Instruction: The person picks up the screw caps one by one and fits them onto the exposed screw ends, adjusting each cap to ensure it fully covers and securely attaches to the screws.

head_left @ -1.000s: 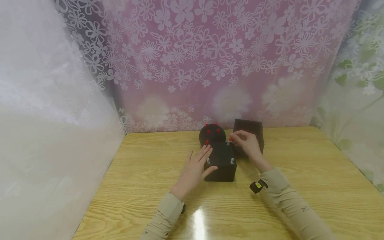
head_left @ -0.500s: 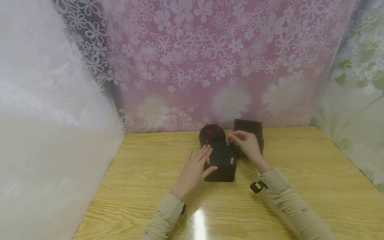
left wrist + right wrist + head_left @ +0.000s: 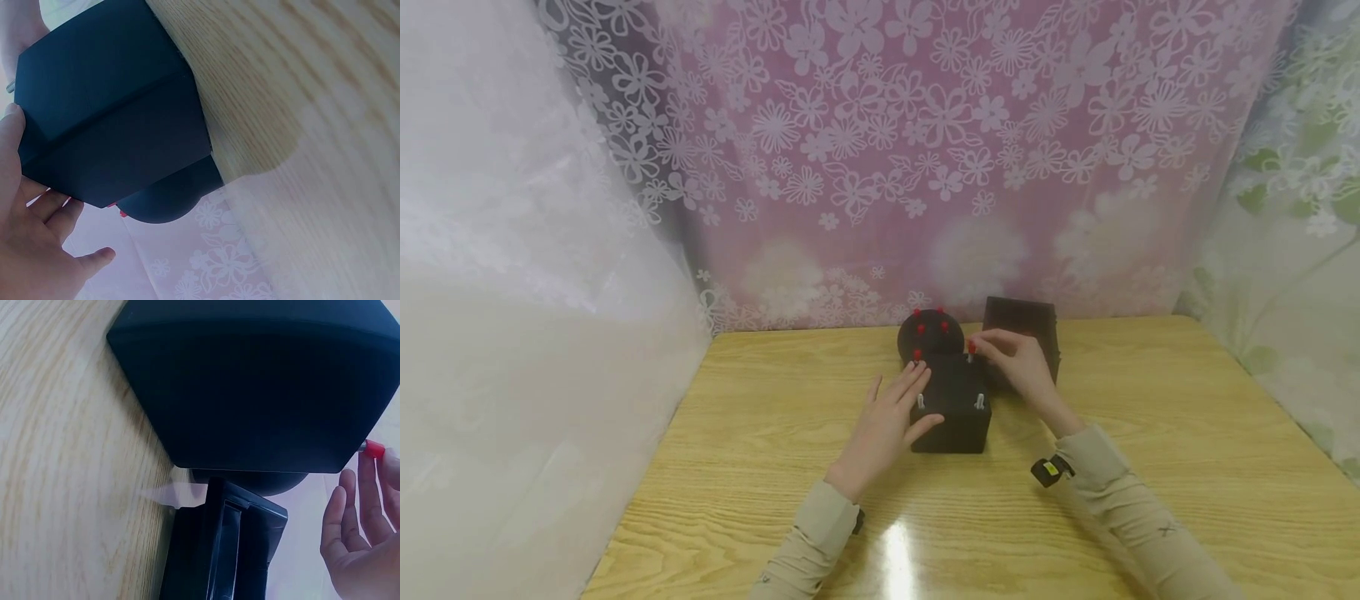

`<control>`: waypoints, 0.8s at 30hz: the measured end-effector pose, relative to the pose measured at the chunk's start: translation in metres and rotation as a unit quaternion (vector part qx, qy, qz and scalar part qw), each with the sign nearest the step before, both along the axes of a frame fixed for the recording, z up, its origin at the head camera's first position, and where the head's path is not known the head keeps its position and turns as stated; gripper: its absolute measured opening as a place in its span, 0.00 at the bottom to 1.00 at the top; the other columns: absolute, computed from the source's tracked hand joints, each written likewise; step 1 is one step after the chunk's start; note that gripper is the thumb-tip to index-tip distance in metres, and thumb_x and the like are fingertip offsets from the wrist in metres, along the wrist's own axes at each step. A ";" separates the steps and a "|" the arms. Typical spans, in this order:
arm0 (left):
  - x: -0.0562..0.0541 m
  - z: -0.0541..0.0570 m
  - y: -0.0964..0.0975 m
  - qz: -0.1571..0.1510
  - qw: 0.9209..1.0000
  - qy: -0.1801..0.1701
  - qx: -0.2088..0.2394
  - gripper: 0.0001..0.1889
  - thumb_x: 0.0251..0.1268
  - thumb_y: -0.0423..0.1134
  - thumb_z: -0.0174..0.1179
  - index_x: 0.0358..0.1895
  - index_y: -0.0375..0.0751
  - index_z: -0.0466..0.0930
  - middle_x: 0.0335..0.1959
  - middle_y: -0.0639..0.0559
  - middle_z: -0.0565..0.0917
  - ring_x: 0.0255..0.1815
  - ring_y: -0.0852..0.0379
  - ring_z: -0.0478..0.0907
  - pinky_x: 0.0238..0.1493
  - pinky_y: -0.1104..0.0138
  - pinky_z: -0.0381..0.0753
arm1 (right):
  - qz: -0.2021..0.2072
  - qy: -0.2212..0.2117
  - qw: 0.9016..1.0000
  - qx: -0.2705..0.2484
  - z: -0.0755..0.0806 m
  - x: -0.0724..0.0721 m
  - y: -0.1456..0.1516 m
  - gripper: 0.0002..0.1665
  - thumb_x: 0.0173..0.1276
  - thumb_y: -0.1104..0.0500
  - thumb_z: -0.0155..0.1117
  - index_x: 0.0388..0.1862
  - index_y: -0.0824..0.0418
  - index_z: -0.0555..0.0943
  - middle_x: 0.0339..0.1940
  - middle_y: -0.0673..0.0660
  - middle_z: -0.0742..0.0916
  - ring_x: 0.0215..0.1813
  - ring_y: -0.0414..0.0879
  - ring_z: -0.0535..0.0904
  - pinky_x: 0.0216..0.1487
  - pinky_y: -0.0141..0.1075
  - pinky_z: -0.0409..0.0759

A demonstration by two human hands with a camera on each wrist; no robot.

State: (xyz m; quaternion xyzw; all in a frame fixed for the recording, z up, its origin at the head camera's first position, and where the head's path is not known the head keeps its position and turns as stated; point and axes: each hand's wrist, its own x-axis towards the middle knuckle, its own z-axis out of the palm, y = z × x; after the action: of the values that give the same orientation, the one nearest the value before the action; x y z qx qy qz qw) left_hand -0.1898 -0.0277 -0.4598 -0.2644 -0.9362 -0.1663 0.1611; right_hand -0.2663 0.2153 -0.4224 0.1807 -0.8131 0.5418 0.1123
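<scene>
A black box (image 3: 953,429) stands on the table with metal toggle-like posts (image 3: 980,402) near the corners of its top. My left hand (image 3: 887,425) rests on the box's left side and top, fingers straight, fingertips close to a red cap (image 3: 917,356) at the far left corner. With thumb and fingertips my right hand (image 3: 1018,360) pinches another red cap (image 3: 375,449) at the metal post of the far right corner. In the right wrist view that cap sits on or against the post's end. The left wrist view shows the left thumb (image 3: 11,122) along the box edge.
Behind the box stands a round black piece (image 3: 931,333) bearing several red caps. A black open-fronted container (image 3: 1021,315) is at the back right, partly covered by the right hand. A flowered curtain (image 3: 880,167) hangs at the wooden table's (image 3: 775,433) far edge.
My right hand has shifted slightly left and the red cap in it now lines up with the far right post. My left hand has stayed in place.
</scene>
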 end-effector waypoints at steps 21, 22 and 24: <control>-0.001 0.000 -0.001 -0.003 1.000 0.012 -0.003 0.39 0.74 0.62 0.51 0.79 0.41 0.59 0.80 0.50 0.60 0.82 0.58 0.52 0.80 0.45 0.48 | -0.011 0.029 0.999 0.024 -0.024 -0.012 0.009 0.13 0.73 0.55 0.67 0.49 0.62 0.88 0.48 0.59 0.91 0.48 0.39 0.84 0.48 0.22 0.77; -0.001 0.000 0.000 -0.002 1.000 0.013 -0.004 0.39 0.74 0.62 0.51 0.79 0.41 0.59 0.80 0.50 0.60 0.82 0.58 0.52 0.80 0.45 0.48 | -0.014 0.027 0.999 0.018 -0.023 -0.011 0.009 0.14 0.74 0.56 0.66 0.50 0.64 0.88 0.48 0.61 0.90 0.48 0.42 0.85 0.47 0.23 0.79; -0.001 0.000 0.000 -0.001 1.000 0.012 -0.006 0.40 0.74 0.62 0.51 0.79 0.42 0.59 0.80 0.51 0.60 0.82 0.58 0.52 0.81 0.46 0.47 | -0.018 0.027 0.999 -0.002 -0.016 -0.004 0.009 0.15 0.76 0.59 0.63 0.52 0.68 0.86 0.49 0.65 0.89 0.45 0.44 0.86 0.44 0.27 0.83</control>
State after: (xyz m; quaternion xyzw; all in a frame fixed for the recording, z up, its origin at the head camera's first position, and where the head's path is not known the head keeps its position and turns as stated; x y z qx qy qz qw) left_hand -0.1905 -0.0278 -0.4597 -0.2682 -0.9349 -0.1578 0.1704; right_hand -0.2704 0.2243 -0.4380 0.1804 -0.8121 0.5357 0.1449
